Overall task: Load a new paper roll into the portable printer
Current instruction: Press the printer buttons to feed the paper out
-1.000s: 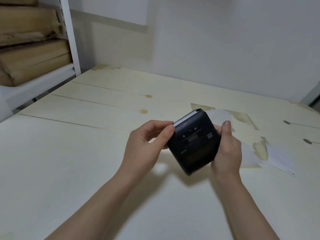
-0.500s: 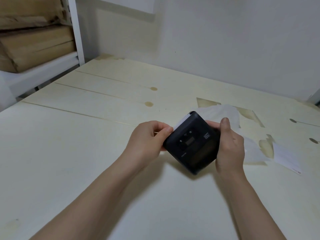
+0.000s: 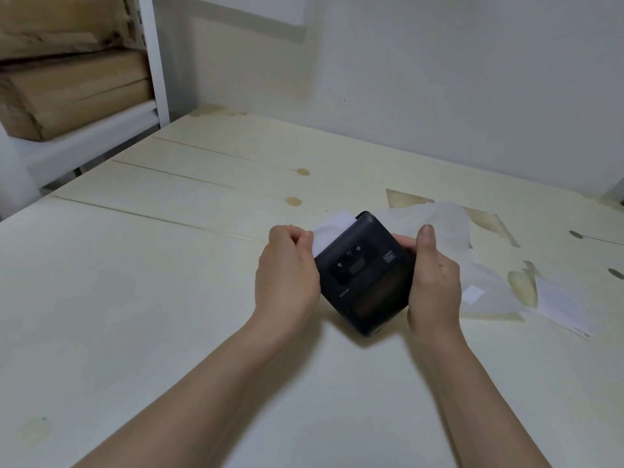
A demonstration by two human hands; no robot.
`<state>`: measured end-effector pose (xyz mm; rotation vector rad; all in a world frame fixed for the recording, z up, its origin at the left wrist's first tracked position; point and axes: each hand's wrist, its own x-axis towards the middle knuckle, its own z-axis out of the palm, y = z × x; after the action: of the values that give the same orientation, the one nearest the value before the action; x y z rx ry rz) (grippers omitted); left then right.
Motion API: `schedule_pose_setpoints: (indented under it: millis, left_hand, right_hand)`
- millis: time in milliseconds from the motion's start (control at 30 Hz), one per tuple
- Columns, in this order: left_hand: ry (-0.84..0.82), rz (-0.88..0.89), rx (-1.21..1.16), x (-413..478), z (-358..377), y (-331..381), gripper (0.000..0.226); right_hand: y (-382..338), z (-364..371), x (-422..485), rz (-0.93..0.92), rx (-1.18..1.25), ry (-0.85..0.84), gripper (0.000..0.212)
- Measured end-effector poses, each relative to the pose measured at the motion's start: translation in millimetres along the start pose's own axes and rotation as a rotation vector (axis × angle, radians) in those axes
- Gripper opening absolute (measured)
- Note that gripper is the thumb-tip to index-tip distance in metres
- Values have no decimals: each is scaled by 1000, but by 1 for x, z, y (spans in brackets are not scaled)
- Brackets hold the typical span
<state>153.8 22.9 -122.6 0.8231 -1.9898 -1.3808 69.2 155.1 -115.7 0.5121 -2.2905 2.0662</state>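
Evidently the roll is in: the closed printer (image 3: pixel 366 275) is held just above the tabletop (image 3: pixel 169 298), near its right edge. The right hand (image 3: pixel 435 282) clamps its side; the left hand (image 3: pixel 287 271) pinches the paper (image 3: pixel 329 231) sticking from the slot. Next, likely tear it off cleanly.

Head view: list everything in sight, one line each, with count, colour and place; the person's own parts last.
printer: one, black, held above the table, centre.
paper strip: one, white, sticking out of the printer's far left edge, pinched by the left hand.
plastic wrapper: one, translucent white, on the table behind and right of the printer.
paper slip: one, white, flat on the table, far right.
table: one, pale cream wood.
parcels: at least two, brown, on the white shelf, upper left.
left hand: one, pinching the strip.
right hand: one, gripping the printer's right side.
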Motion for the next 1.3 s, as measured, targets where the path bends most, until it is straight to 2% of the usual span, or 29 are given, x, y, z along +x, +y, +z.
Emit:
schedule_pose_setpoints:
  millis: [67, 167, 233, 333, 433, 567, 633, 700, 767, 833, 1000, 1133, 1300]
  left_hand:
    - [-31, -40, -142, -1, 0, -1, 21]
    - [-212, -169, -428, -5, -2, 3, 36]
    - [-291, -197, -499, -5, -4, 7, 40]
    - [-285, -195, -507, -3, -4, 10, 29]
    - [-182, -164, -495, -4, -3, 8, 19]
    - [-83, -185, -512, -1, -2, 5, 23]
    - [-105, -235, -589, 0, -2, 4, 23]
    - [-191, -284, -723, -3, -1, 4, 39]
    - [-289, -194, -788, -13, 5, 4, 42]
    - [-320, -30, -733, -23, 11, 1, 41]
    - [-224, 228, -580, -30, 14, 1, 33]
    - [-109, 293, -579, -31, 10, 3, 29]
    - [-64, 302, -576, -31, 7, 4, 25]
  right_hand:
    - [-2, -1, -1, 18, 21, 31, 53]
    - [-5, -6, 0, 51, 59, 84, 52]
    - [-6, -9, 1, 53, 67, 94, 51]
    - [-4, -9, -1, 13, 30, 59, 52]
    - [-2, -4, -4, -13, 6, 28, 54]
    - [-3, 4, -4, 34, 31, 32, 55]
    - [-5, 6, -5, 73, 42, 58, 56]
    - [-8, 5, -5, 129, 64, 111, 55]
    - [-10, 3, -3, 191, 98, 179, 54]
    - [-11, 0, -3, 235, 158, 234, 55]
    - [-7, -6, -8, 140, 159, 253, 61]
    - [-2, -4, -7, 52, 127, 207, 64]
    - [-1, 1, -5, 9, 115, 215, 64]
